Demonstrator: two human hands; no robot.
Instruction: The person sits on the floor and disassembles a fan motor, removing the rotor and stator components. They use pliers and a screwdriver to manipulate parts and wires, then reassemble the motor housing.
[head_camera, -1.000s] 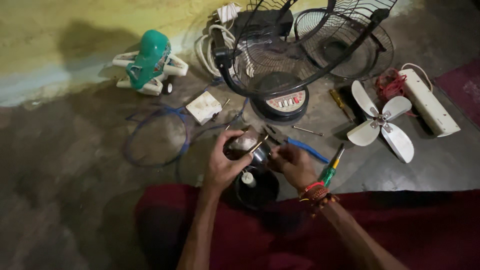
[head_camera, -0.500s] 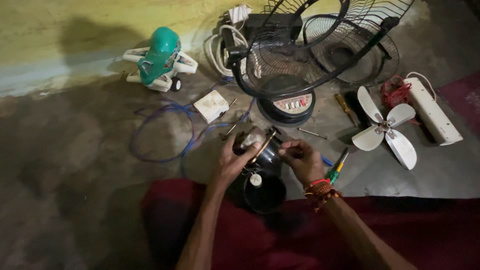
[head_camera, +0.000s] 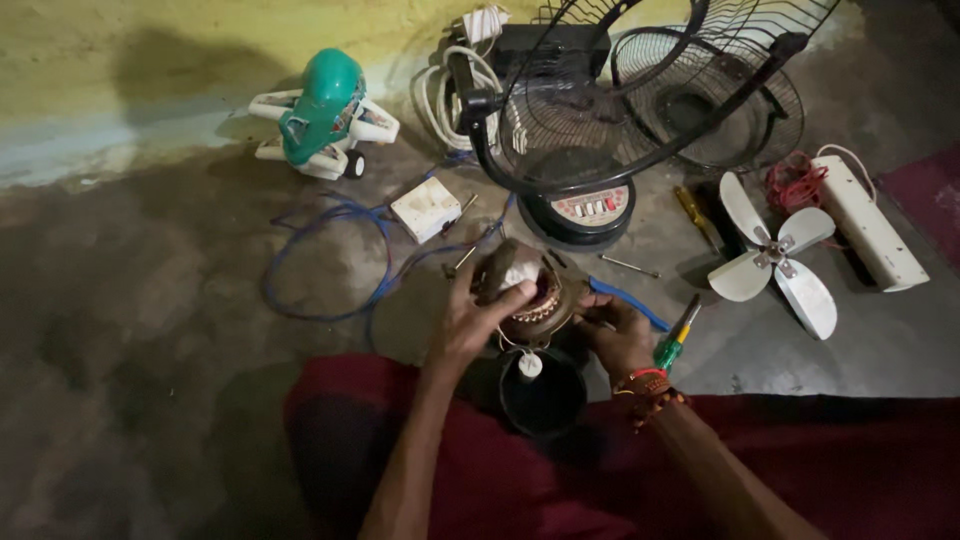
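My left hand (head_camera: 470, 320) grips a round fan motor (head_camera: 525, 290) with copper windings showing, held above a black round housing (head_camera: 542, 392) on my lap. Thin wires and a small white part (head_camera: 527, 365) hang from the motor. My right hand (head_camera: 615, 335), with red bangles on the wrist, holds the motor's right side, fingers curled against it. Just right of that hand lies a green-handled screwdriver (head_camera: 675, 338).
On the concrete floor stand a black fan base with its wire grille (head_camera: 585, 205), a second grille (head_camera: 735, 95), white fan blades (head_camera: 775, 255), a white power strip (head_camera: 868, 222), a blue cable (head_camera: 325, 260), a small white box (head_camera: 427, 208) and a green-and-white toy (head_camera: 325, 110).
The view has shifted down and right. I have turned the motor between my hands so that its copper windings now face up; both hands stay on it.
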